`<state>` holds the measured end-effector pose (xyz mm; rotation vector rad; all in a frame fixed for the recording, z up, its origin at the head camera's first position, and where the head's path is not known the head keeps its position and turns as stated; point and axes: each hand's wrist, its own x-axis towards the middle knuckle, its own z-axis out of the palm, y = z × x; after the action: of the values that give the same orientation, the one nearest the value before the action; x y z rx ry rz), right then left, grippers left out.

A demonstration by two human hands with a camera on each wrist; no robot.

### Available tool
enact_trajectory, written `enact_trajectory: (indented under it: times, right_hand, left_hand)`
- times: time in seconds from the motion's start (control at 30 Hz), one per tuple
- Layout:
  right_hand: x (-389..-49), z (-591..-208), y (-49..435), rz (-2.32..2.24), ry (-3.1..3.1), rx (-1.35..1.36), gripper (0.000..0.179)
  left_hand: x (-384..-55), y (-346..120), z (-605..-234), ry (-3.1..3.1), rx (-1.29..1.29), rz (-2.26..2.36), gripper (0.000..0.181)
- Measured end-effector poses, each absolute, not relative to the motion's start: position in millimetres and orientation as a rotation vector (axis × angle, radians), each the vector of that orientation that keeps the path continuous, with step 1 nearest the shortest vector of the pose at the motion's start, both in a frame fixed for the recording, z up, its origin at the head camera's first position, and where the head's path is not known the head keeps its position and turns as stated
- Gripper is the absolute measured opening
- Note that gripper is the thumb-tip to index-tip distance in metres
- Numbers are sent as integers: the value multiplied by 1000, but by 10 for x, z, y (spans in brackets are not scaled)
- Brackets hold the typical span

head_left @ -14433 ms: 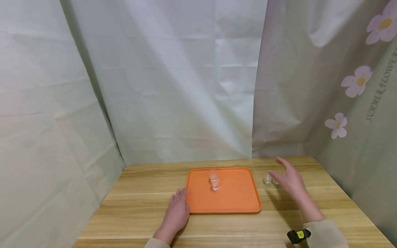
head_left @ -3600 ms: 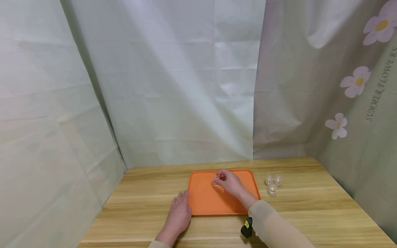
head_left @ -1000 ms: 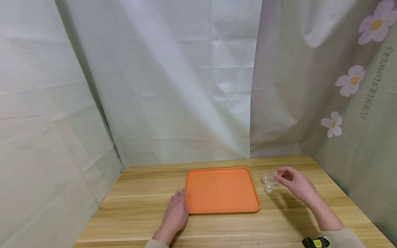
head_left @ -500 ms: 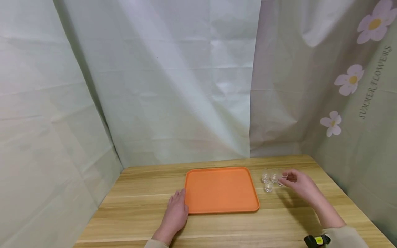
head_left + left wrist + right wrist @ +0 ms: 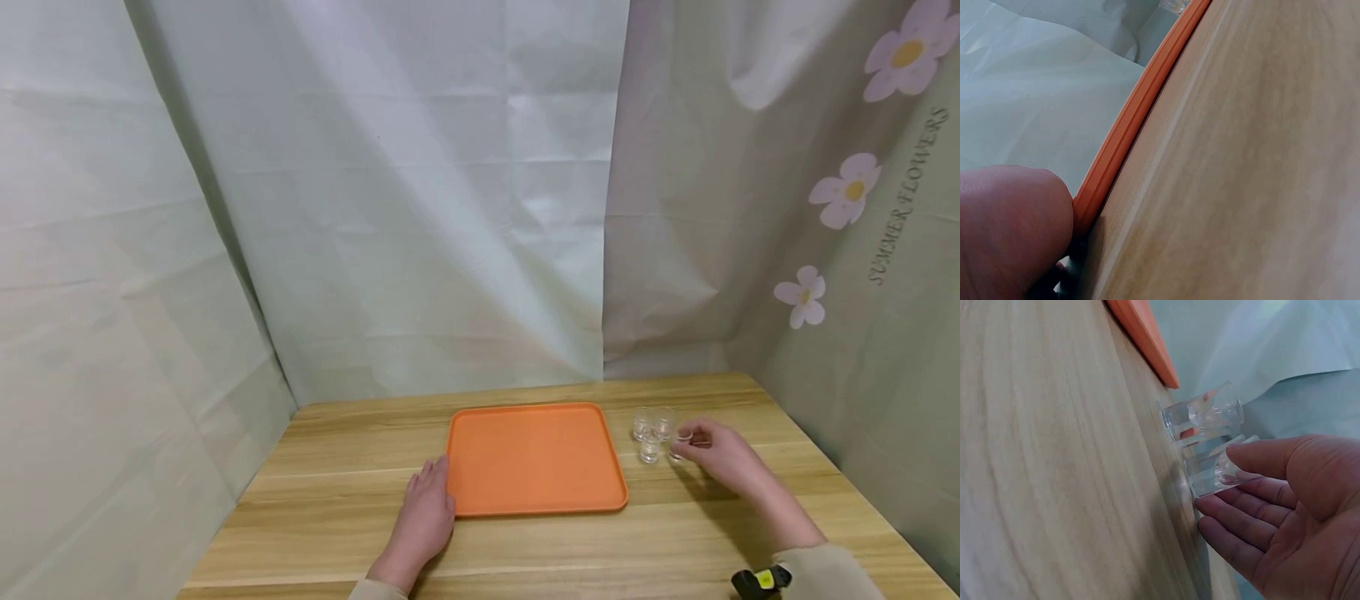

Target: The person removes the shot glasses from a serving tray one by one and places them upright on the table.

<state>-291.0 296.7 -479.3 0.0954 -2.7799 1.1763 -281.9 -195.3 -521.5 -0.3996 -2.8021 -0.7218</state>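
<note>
My right hand (image 5: 722, 456) pinches a small clear shot glass (image 5: 677, 452) between thumb and fingers, right of the orange tray. In the right wrist view this glass (image 5: 1202, 477) stands upright at the tabletop, thumb on one side and fingertips on the other. Close beside it are the other clear shot glasses: a front one (image 5: 648, 451), a back left one (image 5: 641, 423) and a back right one (image 5: 663, 422). My left hand (image 5: 422, 517) rests against the left edge of the orange tray (image 5: 536, 458), fingers extended. The left wrist view shows the tray's rim (image 5: 1125, 128) beside that hand.
The wood-grain table (image 5: 360, 475) runs back to a pale hanging cloth (image 5: 435, 250). A flowered cloth (image 5: 892, 350) closes off the right side, and another sheet (image 5: 127, 350) hangs at the left. A black band (image 5: 761, 582) is at the right wrist.
The two glasses on the tray long ago are off it now. Lately my right hand has brought a shot glass to the group, then shifted it right and nearer. The left hand has stayed.
</note>
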Motion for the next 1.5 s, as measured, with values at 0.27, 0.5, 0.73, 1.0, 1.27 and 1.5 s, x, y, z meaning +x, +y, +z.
enact_trajectory:
  times: [0.27,0.5,0.73,1.0,1.27,1.5]
  right_hand:
    - [-2919,-4823,2936,1153,-2778,71,37]
    - [-2926,-4820,2912,1193,-2770,81,37]
    - [-2937,-4841,2907,1197,-2772,96,35]
    - [-2949,-4861,2903,1200,-2773,97,35]
    - [-2935,-4847,2891,1217,-2767,93,34]
    - [-2944,-4851,2891,1214,-2777,84,35]
  left_hand:
    - [-2823,-1954,-5220,-2798,-404,-718,57]
    - [-2812,-1953,-5213,-2811,-395,-713,57]
    - [-2812,-1952,-5224,-2785,-400,-741,56]
    - [-2822,-1957,-5242,-2766,-415,-714,56]
    - [-2842,-1965,-5291,-2735,-432,-709,55]
    - [-2822,-1954,-5237,-2776,-407,-723,57]
